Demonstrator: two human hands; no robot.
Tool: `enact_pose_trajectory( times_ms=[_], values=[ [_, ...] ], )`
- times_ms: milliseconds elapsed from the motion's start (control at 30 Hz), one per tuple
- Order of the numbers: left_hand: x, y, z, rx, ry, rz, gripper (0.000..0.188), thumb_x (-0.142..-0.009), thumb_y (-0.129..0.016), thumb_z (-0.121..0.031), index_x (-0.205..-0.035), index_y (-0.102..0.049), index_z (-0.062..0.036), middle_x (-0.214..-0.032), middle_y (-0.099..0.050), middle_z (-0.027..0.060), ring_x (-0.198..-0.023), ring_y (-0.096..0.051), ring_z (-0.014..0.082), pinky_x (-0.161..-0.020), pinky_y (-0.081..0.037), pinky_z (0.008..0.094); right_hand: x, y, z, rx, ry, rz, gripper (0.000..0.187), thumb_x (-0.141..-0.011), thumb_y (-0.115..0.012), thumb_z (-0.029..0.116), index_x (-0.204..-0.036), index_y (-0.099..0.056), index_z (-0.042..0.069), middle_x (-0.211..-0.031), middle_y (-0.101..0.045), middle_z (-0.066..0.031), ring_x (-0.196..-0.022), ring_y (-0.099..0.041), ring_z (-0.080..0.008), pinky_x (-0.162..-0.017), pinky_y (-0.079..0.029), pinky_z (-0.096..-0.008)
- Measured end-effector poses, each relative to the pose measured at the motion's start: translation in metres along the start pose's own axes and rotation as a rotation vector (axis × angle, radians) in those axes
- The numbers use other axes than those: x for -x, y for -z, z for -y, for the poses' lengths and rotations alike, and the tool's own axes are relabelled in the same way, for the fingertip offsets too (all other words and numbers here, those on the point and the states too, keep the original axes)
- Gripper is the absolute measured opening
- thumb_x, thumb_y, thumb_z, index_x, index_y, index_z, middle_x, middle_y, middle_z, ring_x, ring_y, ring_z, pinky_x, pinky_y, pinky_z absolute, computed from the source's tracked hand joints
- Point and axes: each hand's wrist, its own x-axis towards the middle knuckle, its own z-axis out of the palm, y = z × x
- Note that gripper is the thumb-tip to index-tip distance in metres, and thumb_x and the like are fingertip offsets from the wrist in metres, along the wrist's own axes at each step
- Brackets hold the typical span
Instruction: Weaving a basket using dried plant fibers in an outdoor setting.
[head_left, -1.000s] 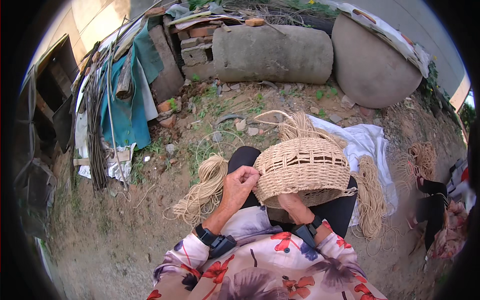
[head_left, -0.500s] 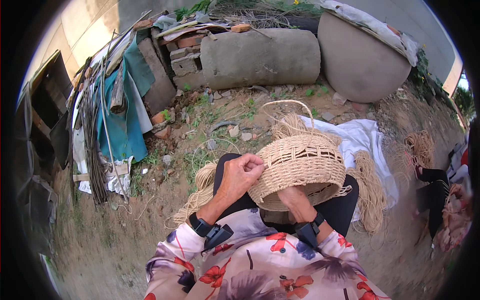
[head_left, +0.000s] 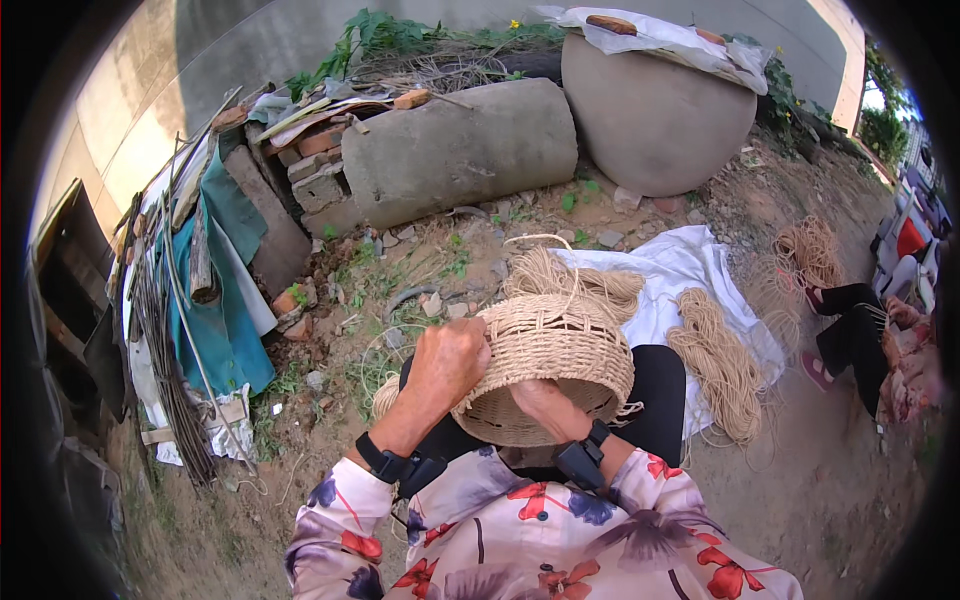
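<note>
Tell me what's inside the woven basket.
The right hand reaches into the woven basket through its near opening. Part of the inner weave shows beside it; the fingertips and deeper interior are covered.

This is an outdoor yard, apparently the rough ground beside a building, used as an open-air place for handcraft. The ground (head_left: 260, 530) is bare earth with stones and weeds (head_left: 455, 262), and a plain wall (head_left: 270, 70) runs along the back, partly in sunlight (head_left: 130, 100). Odds and ends stand against it: a concrete cylinder (head_left: 460, 150), a big rounded vessel (head_left: 655, 130), bricks (head_left: 318, 142), bundled sticks (head_left: 175, 380) and a teal sheet (head_left: 220, 335). Greenery (head_left: 882, 135) shows at the far right. A half-woven basket (head_left: 560, 340), coils of cord (head_left: 720, 370) and another seated person (head_left: 855, 330) mark the handcraft.
</note>
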Motion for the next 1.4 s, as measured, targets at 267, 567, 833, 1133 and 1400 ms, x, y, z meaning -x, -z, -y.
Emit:
enact_pose_trajectory(
  times_ms=[267, 567, 833, 1133, 1400],
  values=[
    [0.027, 0.007, 0.012, 0.265, 0.44, -0.05, 0.011, -0.074, -0.062, -0.009, -0.078, -0.057, 0.0001, -0.061, -0.061, 0.0156, -0.056, -0.065, 0.0297, -0.059, -0.053, 0.0394, 0.051, -0.027, 0.111, 0.29, -0.201, 0.362, 0.06, -0.081, -0.068, 0.014, -0.135, -0.05, -0.006, -0.135, -0.057, -0.0172, -0.123, -0.056, -0.0291, -0.108, -0.043, -0.0466],
    [0.035, -0.007, 0.014, 0.299, 0.395, -0.214, 0.009, -0.074, -0.064, -0.007, -0.074, -0.057, -0.0021, -0.061, -0.061, 0.0146, -0.055, -0.065, 0.0292, -0.056, -0.052, 0.0384, 0.05, -0.068, 0.087, 0.075, 0.014, 0.04, 0.049, -0.101, -0.051, 0.038, -0.138, -0.045, 0.006, -0.131, -0.059, -0.0113, -0.116, -0.061, -0.0263, -0.093, -0.052, -0.0499],
    [0.046, -0.025, 0.064, -0.001, 0.649, -0.306, 0.015, -0.077, -0.062, -0.014, -0.084, -0.052, -0.0064, -0.064, -0.061, 0.0148, -0.062, -0.064, 0.038, -0.059, -0.049, 0.0484, 0.051, -0.072, 0.096, 0.05, -0.004, 0.021, 0.049, -0.106, -0.039, 0.041, -0.14, -0.041, 0.006, -0.132, -0.057, -0.0137, -0.114, -0.063, -0.0275, -0.09, -0.056, -0.0492],
    [0.043, -0.015, 0.048, 0.968, 0.582, -0.333, 0.01, -0.081, -0.051, -0.002, -0.09, -0.048, -0.0046, -0.077, -0.058, 0.0049, -0.076, -0.062, 0.019, -0.075, -0.05, 0.0337, 0.032, -0.022, 0.082, -0.202, -0.039, 0.045, 0.054, -0.105, -0.037, 0.045, -0.142, -0.04, 0.006, -0.136, -0.056, -0.0152, -0.116, -0.061, -0.0334, -0.093, -0.053, -0.0509],
    [0.026, -0.02, 0.02, 1.664, 0.539, -0.05, 0.017, -0.082, -0.056, -0.008, -0.098, -0.05, -0.0063, -0.079, -0.051, 0.0004, -0.07, -0.053, 0.0131, -0.072, -0.047, 0.0312, 0.051, 0.017, 0.067, -0.384, -0.095, 0.019, 0.065, -0.103, -0.034, 0.057, -0.147, -0.038, 0.008, -0.142, -0.052, -0.0155, -0.127, -0.054, -0.0324, -0.103, -0.047, -0.051]
  ],
)
